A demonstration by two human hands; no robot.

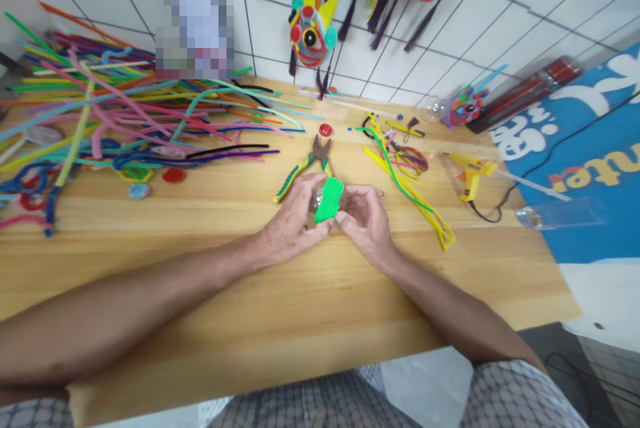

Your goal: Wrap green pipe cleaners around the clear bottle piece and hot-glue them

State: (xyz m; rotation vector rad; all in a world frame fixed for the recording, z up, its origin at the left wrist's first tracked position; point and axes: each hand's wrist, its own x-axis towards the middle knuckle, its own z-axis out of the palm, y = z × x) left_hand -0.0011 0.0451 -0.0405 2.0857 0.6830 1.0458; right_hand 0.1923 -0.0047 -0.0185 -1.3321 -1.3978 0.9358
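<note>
Between my two hands is a clear, rounded plastic piece [316,201] with a bright green patch [330,200] of strips laid side by side across it. My left hand [293,225] curls around its left side, thumb underneath at the front. From the right, my right hand [369,223] grips it, the thumb tip touching the patch's lower edge. Fingers on the far side are partly hidden. Just behind my left hand lie pliers [295,178] with green and yellow handles, jaws pointing away. Beyond them sits a small red cap [325,130].
Many colored pipe cleaners [150,108] heap on the left. Yellow and green pipe cleaners [410,195] lie right of my hands, near a yellow glue gun [470,175] with a cord. A dark red thermos [525,95] lies at the back right. Decorated heads [313,35] hang behind.
</note>
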